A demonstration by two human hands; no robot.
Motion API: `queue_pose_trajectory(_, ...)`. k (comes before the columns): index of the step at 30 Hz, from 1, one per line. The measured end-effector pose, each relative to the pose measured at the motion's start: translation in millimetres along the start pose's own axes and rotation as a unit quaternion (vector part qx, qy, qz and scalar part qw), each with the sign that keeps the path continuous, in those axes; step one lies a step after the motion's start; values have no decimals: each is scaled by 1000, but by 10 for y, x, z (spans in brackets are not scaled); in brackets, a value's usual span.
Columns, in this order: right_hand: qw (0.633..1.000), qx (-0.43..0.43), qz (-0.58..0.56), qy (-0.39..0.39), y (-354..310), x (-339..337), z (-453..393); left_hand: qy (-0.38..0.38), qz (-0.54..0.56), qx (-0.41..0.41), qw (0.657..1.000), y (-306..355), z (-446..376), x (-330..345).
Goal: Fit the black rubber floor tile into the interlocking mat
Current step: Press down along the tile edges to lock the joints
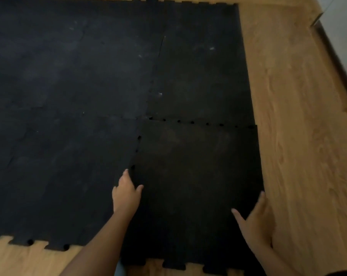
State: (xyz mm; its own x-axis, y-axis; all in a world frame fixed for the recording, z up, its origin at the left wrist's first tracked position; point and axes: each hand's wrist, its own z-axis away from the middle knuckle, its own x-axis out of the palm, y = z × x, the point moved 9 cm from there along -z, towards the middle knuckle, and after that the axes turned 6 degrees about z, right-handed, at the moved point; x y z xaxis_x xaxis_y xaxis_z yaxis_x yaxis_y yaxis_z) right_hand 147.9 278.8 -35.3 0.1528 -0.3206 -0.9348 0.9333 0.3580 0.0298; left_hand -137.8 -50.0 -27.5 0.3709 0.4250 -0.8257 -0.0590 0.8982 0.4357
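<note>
The black rubber floor tile (196, 176) lies flat at the near right corner of the interlocking mat (69, 96). Its far edge and left edge meet the neighbouring tiles along toothed seams, where small dark gaps show. My left hand (125, 194) rests palm down on the tile's left seam, fingers spread. My right hand (257, 222) lies flat against the tile's right edge, thumb on top of the tile, fingers along the side by the wood floor.
Wood floor (299, 136) runs along the mat's right side and near edge. A dark skirting strip and pale wall (339, 46) stand at the far right. Toothed mat edges jut out at the near left (29, 242).
</note>
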Motion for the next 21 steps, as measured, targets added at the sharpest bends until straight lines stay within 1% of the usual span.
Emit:
queue_pose_trajectory(2,989,-131,26,-59,-416,173,-1,-17,-151,96,984,67,160,86)
queue_pose_trajectory(3,978,-175,49,-106,-600,304,31,-41,-190,119,974,25,244,165)
queue_pose_trajectory(5,955,-217,96,-180,-838,528,93,-105,-215,116,964,-168,437,346)
queue_pose_trajectory(6,948,-221,117,-197,-887,596,105,-135,-208,108,963,-269,536,437)
queue_pose_trajectory(7,945,-219,133,-203,-906,648,103,-152,-200,103,962,-345,619,509)
queue_pose_trajectory(9,944,-209,143,-213,-890,676,89,-162,-191,101,963,-409,694,581)
queue_pose_trajectory(14,944,-203,140,-221,-895,653,87,-158,-183,90,966,-390,824,621)
queue_pose_trajectory(18,947,-194,141,-213,-895,647,93,-172,-120,26,977,-584,1444,716)
queue_pose_trajectory(20,952,-203,131,-187,-868,621,128,-160,-90,-1,983,-656,1692,762)
queue_pose_trajectory(21,954,-230,126,-147,-899,595,183,-144,-77,-15,987,-692,1738,748)
